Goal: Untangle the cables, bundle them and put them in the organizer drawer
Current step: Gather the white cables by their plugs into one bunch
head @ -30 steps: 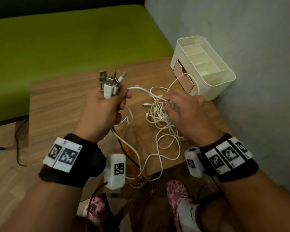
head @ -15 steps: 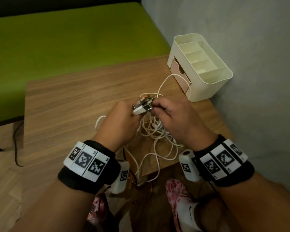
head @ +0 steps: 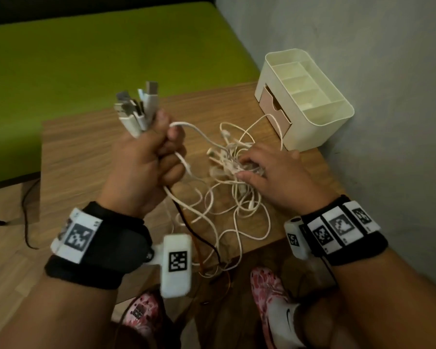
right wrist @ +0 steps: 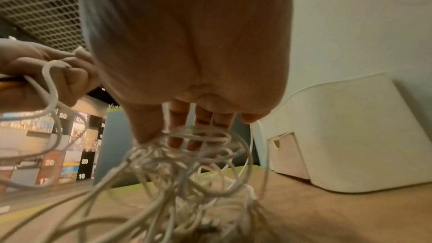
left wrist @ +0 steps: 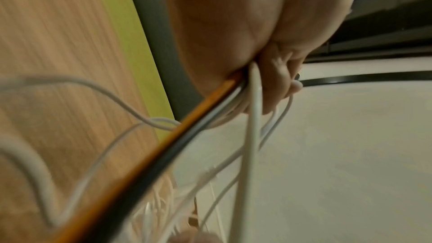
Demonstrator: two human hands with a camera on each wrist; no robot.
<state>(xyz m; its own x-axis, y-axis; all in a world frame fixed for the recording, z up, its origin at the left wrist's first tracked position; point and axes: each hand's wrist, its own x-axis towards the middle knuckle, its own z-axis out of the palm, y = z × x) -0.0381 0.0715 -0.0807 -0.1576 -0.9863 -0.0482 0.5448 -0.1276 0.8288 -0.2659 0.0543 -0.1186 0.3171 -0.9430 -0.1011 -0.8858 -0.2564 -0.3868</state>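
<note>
left hand (head: 146, 170) lifts back up, fisted round plugs (head: 136, 109) | right hand (head: 275, 177) back down, spread open on tangle (head: 227, 197) on counter (head: 86, 152), seemingly no grasp | untangling early; drawer (head: 275, 108) ajar, unfilled

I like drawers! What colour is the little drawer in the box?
The drawer is light pinkish tan; the head view shows it best.

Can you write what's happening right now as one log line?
left hand: grips plug ends | right hand: fingers on cable tangle | organizer: drawer not yet filled
</note>
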